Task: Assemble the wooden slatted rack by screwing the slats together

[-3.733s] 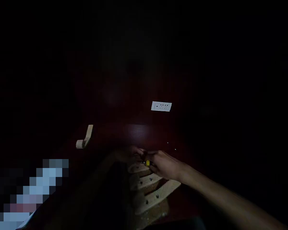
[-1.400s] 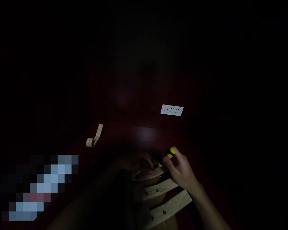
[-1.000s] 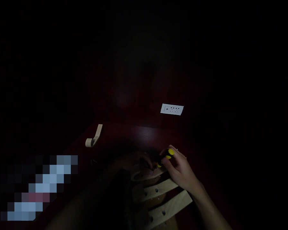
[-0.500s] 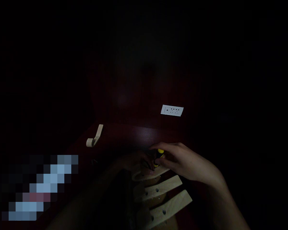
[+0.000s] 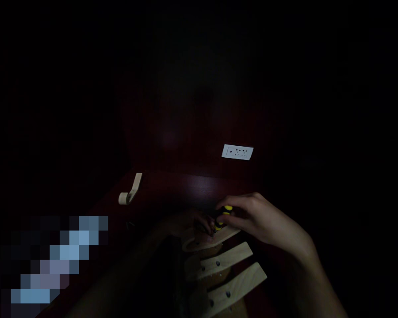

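Observation:
My right hand (image 5: 252, 216) is closed around the handle of a yellow and black screwdriver (image 5: 227, 209), which leans with its lower end near a light wooden piece (image 5: 222, 238). In deep shadow, my left hand (image 5: 189, 221) has its fingers at that same piece, beside the tool's lower end; what they grip is too dark to make out. Nearer to me, two more wooden pieces (image 5: 234, 257) (image 5: 242, 285) with dark screw holes or heads lie across a brown wooden board (image 5: 237, 309).
A curved wooden hook (image 5: 132, 190) lies on the dark red table (image 5: 162, 185) at the left, with small metal bits (image 5: 130, 225) nearer to me. A white socket plate (image 5: 237, 152) is on the back wall. A pixelated patch covers the lower left.
My right hand has shifted slightly right and the screwdriver leans more to the right. More of my left fingers shows beside the tool.

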A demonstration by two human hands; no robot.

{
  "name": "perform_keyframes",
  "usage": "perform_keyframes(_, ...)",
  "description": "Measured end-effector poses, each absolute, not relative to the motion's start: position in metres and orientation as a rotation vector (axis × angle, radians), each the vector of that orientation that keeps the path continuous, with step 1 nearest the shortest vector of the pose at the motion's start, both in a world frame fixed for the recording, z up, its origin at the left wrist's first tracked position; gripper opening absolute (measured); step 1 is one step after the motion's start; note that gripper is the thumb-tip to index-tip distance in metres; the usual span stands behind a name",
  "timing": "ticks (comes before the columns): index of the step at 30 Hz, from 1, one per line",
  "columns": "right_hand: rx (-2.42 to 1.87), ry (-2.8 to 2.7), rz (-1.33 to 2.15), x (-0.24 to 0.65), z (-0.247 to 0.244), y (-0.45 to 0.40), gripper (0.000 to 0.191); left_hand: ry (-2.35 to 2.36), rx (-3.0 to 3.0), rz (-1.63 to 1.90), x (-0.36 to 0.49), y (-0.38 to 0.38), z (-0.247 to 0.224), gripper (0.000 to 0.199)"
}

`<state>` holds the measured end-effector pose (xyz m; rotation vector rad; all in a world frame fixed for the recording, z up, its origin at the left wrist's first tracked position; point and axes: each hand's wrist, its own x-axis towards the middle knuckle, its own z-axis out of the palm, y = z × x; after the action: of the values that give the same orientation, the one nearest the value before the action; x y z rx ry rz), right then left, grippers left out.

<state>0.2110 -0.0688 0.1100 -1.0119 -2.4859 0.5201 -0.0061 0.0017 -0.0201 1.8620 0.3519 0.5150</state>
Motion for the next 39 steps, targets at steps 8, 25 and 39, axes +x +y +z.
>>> perform_keyframes(8, -1.002, -2.516, 0.472, 0.203, 0.107, -0.066, 0.02, 0.383, 1.849, 0.486, -0.008, 0.0, -0.022, 0.013)
perform_keyframes(25, -1.068, -2.542, 0.508, 0.213, 0.112, -0.069, 0.024, 0.398, 1.829, 0.593, -0.005, 0.003, -0.035, 0.018)
perform_keyframes(39, -0.972, -2.516, 0.457, 0.215, 0.117, -0.069, 0.025, 0.27, 1.879, 0.595, -0.007, 0.011, -0.042, 0.02)
